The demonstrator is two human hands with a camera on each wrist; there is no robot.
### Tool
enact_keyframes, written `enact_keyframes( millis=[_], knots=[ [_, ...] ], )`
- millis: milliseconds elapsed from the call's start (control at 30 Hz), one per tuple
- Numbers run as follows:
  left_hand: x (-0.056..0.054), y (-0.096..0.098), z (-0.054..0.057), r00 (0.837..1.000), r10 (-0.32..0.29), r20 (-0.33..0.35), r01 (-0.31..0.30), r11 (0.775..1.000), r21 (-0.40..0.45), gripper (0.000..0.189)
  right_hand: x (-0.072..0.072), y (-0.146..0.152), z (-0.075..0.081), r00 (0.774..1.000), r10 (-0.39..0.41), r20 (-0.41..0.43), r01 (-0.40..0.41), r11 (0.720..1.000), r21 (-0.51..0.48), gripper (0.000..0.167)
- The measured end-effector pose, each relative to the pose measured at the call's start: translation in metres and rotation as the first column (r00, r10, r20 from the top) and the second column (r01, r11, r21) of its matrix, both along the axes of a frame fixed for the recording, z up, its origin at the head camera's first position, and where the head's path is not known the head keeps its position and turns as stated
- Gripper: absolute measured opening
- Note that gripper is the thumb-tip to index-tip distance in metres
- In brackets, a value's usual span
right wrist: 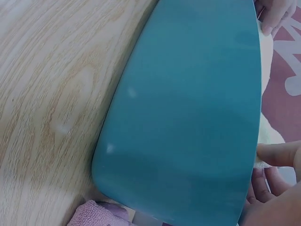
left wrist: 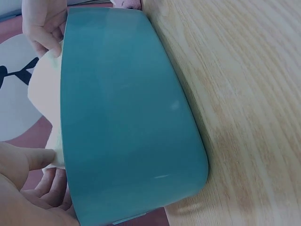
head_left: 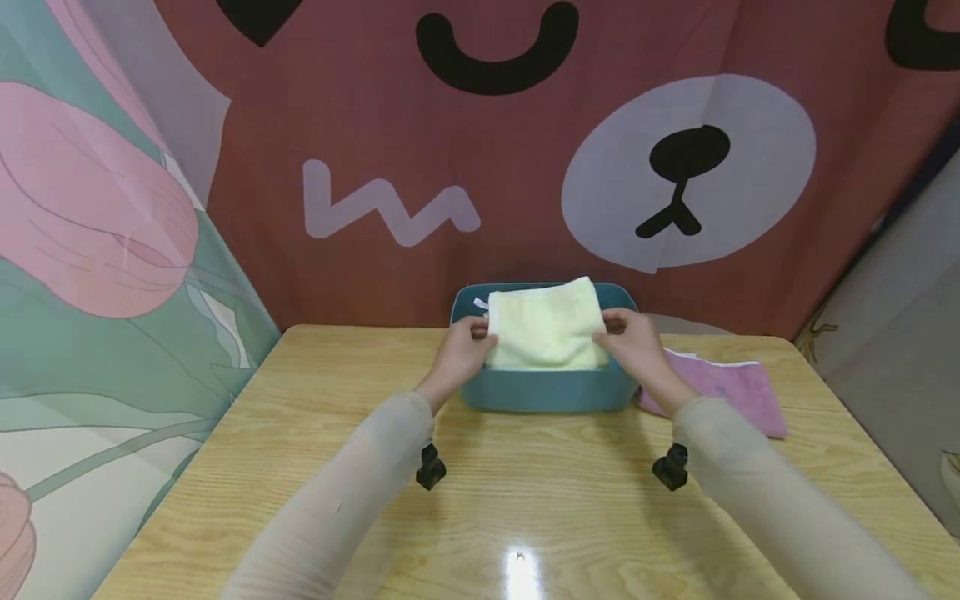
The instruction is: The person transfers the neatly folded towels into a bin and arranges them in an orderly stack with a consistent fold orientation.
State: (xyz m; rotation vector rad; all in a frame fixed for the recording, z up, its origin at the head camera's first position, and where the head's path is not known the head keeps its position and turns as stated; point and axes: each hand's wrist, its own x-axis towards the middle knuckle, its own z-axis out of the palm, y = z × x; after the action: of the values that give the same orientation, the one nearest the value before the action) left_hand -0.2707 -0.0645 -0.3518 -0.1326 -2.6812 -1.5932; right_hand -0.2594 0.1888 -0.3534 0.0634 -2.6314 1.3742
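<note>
A pale yellow towel (head_left: 547, 327) with a white edge is spread between both hands at the mouth of a teal plastic bin (head_left: 547, 392). Its left edge is pinched by my left hand (head_left: 459, 354), thumb in front. My right hand (head_left: 636, 342) pinches the right edge in the same way. In the left wrist view the bin (left wrist: 127, 108) hides the lower part of the towel (left wrist: 44, 89). The right wrist view shows the right thumb and fingers (right wrist: 277, 153) on the towel just beyond the bin's rim.
A pink towel (head_left: 731, 392) lies on the wooden table (head_left: 547, 492) to the right of the bin, partly behind my right forearm. Behind the table hangs a red-brown curtain (head_left: 375, 275) with cartoon prints. A small white tag (head_left: 481, 303) shows near the bin's back left.
</note>
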Motion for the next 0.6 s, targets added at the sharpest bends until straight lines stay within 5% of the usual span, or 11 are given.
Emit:
enact_keyframes(
  millis=[233,600],
  knots=[
    [0.004,-0.004,-0.001,0.998,-0.043,-0.046,0.043,0.999,0.002,0.03,-0.001,-0.002,-0.004,0.996,0.054,-0.065,-0.049,0.996,0.075,0.033],
    [0.011,-0.011,0.004,0.994,-0.097,-0.05,0.098,0.995,0.016,0.027,0.006,0.002,0.003,0.996,0.058,-0.066,-0.057,0.998,0.019,0.028]
  ],
)
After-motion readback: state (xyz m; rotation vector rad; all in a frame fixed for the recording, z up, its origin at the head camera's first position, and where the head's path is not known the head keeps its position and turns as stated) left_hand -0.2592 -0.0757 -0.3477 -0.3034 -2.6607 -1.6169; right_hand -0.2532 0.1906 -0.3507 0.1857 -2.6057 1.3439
